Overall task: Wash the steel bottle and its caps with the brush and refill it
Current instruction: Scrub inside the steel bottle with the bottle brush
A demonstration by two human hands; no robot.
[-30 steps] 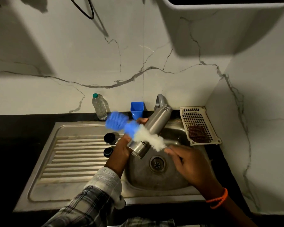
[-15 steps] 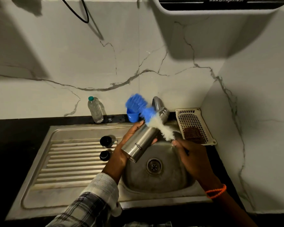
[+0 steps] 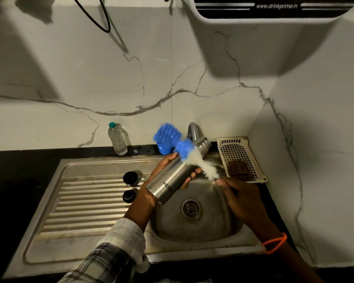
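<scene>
Head view. My left hand (image 3: 168, 180) curls round the cylindrical brushed-steel bottle (image 3: 177, 174), holding it tilted over the round steel sink basin (image 3: 213, 227), mouth up toward the curved chrome tap (image 3: 193, 132). Its inside is hidden from me. My right hand (image 3: 241, 199) grips the handle of the long bottle brush with blue and white bristles (image 3: 184, 150), which lies across the bottle's upper side. Two round black caps (image 3: 130, 186) sit on the ribbed steel drainboard (image 3: 80, 203), just left of my wrist.

Writing: "MILTO" on the bottle body, the rest covered; "www.drinkprime.in" on the white wall-mounted water purifier (image 3: 274, 9) above.

Around: a clear plastic water bottle with green cap (image 3: 117, 139) stands at the wall; I cannot tell its fill. A blue plastic cup (image 3: 163, 149) sits partly behind the brush. A cream perforated plastic tray (image 3: 236, 152) holds a brown scrub pad (image 3: 238, 170).
</scene>
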